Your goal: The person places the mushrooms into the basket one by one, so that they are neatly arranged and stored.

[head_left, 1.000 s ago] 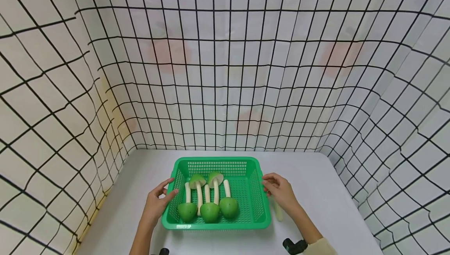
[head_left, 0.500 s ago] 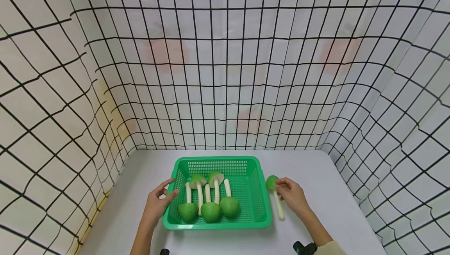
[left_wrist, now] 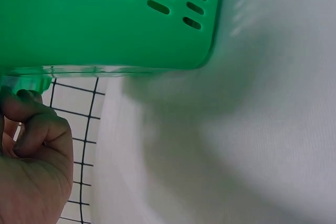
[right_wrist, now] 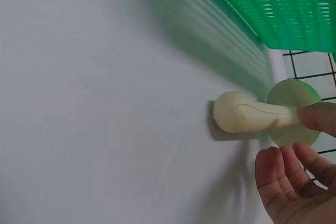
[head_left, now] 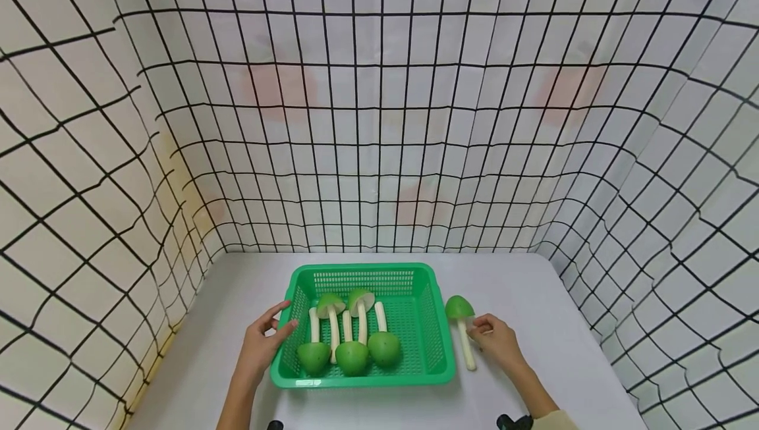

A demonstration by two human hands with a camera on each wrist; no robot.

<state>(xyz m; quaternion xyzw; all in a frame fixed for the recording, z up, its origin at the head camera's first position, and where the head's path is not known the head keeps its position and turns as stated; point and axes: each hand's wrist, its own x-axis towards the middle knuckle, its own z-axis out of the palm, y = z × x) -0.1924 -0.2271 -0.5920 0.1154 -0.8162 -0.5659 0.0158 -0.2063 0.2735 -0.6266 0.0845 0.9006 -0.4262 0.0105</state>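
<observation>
A green mesh basket [head_left: 367, 382] sits in front of me with several model mushrooms inside; caps are green, stems cream. My left hand [head_left: 261, 341] rests at the basket's left rim, thumb over the edge and index finger fairly straight. Beside the basket's right side one more mushroom [head_left: 464, 344] lies on the table, cap away from me. My right hand [head_left: 497, 341] is just right of its stem. In the right wrist view the thumb [right_wrist: 320, 116] overlaps the stem's cap end, while the other fingers stand apart from it; whether the thumb touches is unclear.
The white tabletop [head_left: 522, 285] stretches around the basket. Black grid netting [head_left: 379, 120] over white cloth encloses the table at the back and both sides. A black wrist device [head_left: 514, 422] sits on the right forearm.
My right hand has left the basket's right rim and moved right and toward me, beside the loose mushroom's stem, uncovering its cap. The left hand keeps its place at the basket.
</observation>
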